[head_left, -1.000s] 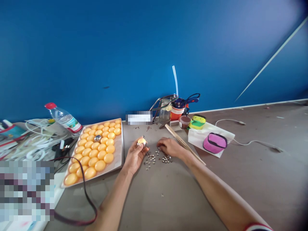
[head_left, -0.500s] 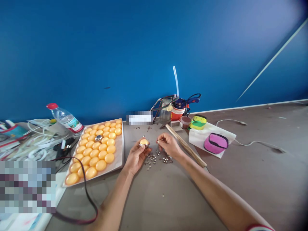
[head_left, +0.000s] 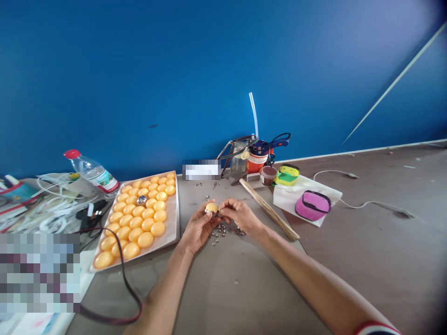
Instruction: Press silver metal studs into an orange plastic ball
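My left hand [head_left: 198,228] is closed around an orange ball [head_left: 211,207], which looks like a table tennis ball with shiny silver pieces along its lower edge. The fingertips of my right hand [head_left: 239,215] are pinched together at the ball's right side; whatever they hold is too small to make out. Beneath both hands lie loose small silver beads or studs [head_left: 221,229]. Rows of similar orange balls [head_left: 138,223] fill the shallow white tray [head_left: 171,229] to the left. Among them sits one ball covered in silver pieces [head_left: 141,200].
A red-capped bottle [head_left: 101,179] leans behind the tray, beside tangled white cables [head_left: 52,204]. A dark cable [head_left: 126,279] loops in front. Wooden sticks [head_left: 268,209], a red cup [head_left: 257,164], a jar [head_left: 240,160] and a pink mesh pouch [head_left: 313,205] stand or lie to the right.
My right hand has moved left, from above the silver beads to the side of the ball. My left hand stays nearly in place, still holding the ball.
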